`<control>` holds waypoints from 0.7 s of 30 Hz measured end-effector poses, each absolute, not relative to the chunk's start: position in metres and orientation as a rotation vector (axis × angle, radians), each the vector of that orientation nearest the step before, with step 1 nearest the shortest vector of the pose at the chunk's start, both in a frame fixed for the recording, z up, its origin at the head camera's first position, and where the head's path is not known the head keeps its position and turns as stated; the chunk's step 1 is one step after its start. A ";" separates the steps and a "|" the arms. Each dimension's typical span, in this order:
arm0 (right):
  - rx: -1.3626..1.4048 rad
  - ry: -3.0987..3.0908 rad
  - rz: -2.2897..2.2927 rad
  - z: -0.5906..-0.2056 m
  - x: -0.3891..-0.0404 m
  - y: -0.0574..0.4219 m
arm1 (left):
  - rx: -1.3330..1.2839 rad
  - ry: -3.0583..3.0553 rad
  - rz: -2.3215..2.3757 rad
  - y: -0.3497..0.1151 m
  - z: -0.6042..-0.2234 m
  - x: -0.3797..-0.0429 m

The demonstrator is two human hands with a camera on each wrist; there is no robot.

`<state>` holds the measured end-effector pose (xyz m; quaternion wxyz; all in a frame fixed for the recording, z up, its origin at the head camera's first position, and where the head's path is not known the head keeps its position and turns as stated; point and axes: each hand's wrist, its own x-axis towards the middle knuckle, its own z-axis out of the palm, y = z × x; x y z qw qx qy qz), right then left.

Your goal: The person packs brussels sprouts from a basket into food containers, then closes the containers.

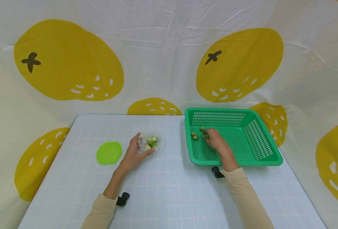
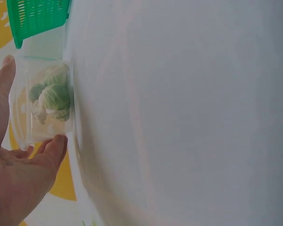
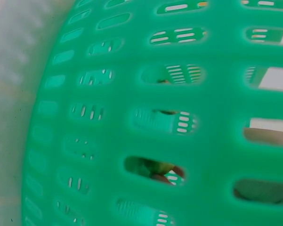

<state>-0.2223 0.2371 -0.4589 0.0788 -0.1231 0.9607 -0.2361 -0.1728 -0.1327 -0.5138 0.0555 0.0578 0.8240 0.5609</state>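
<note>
A clear plastic container point(image 1: 159, 140) stands on the table with several Brussels sprouts point(image 1: 151, 142) inside. My left hand point(image 1: 132, 156) holds its left side, with thumb and fingers spread around the wall; the left wrist view shows the container's wall point(image 2: 47, 134) between them. Inside the green basket point(image 1: 234, 164), my right hand point(image 1: 214, 140) pinches a Brussels sprout point(image 1: 205, 136) above the basket floor. A few loose sprouts point(image 1: 195, 137) lie just left of that hand. In the right wrist view, the basket's slotted wall point(image 3: 221, 99) hides most of the hand.
A bright green lid point(image 1: 109, 153) lies on the table to the left of the container. The basket's raised walls surround my right hand, near the table's right side. Behind the table hangs a white cloth point(image 1: 157, 63) printed with yellow fruit.
</note>
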 end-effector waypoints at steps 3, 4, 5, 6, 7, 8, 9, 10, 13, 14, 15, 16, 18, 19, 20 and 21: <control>-0.349 2.871 -0.713 -0.458 -0.222 0.236 | 0.174 2.502 1.700 -0.133 -0.514 -0.173; -0.346 2.872 -0.712 -0.458 -0.221 0.236 | 0.172 2.506 1.695 -0.133 -0.514 -0.174; -0.339 2.872 -0.715 -0.458 -0.221 0.236 | 0.170 2.509 1.691 -0.133 -0.514 -0.174; -0.336 2.874 -0.714 -0.458 -0.221 0.235 | 0.167 2.512 1.687 -0.133 -0.514 -0.174; -0.333 2.877 -0.715 -0.458 -0.221 0.235 | 0.170 2.517 1.682 -0.133 -0.514 -0.174; -0.329 2.882 -0.712 -0.458 -0.221 0.235 | 0.170 2.520 1.678 -0.133 -0.513 -0.174; -0.328 2.887 -0.707 -0.458 -0.221 0.235 | 0.168 2.523 1.673 -0.132 -0.513 -0.174; -0.333 2.893 -0.703 -0.458 -0.221 0.235 | 0.169 2.526 1.672 -0.132 -0.512 -0.174; -0.336 2.910 -0.706 -0.458 -0.222 0.234 | 0.174 2.532 1.666 -0.132 -0.512 -0.174; -0.328 2.911 -0.714 -0.459 -0.222 0.234 | 0.170 2.532 1.667 -0.132 -0.512 -0.174; -0.333 2.913 -0.722 -0.459 -0.222 0.234 | 0.171 2.530 1.670 -0.132 -0.512 -0.174; -0.339 2.916 -0.729 -0.459 -0.222 0.234 | 0.174 2.530 1.671 -0.132 -0.512 -0.174; -0.344 2.919 -0.756 -0.459 -0.222 0.234 | 0.182 2.529 1.669 -0.132 -0.512 -0.174; -0.348 2.923 -0.773 -0.460 -0.222 0.234 | 0.183 2.528 1.670 -0.132 -0.512 -0.174; -0.357 2.934 -0.786 -0.460 -0.222 0.234 | 0.181 2.525 1.672 -0.132 -0.512 -0.174; -0.372 2.947 -0.801 -0.461 -0.222 0.235 | 0.182 2.523 1.674 -0.132 -0.512 -0.173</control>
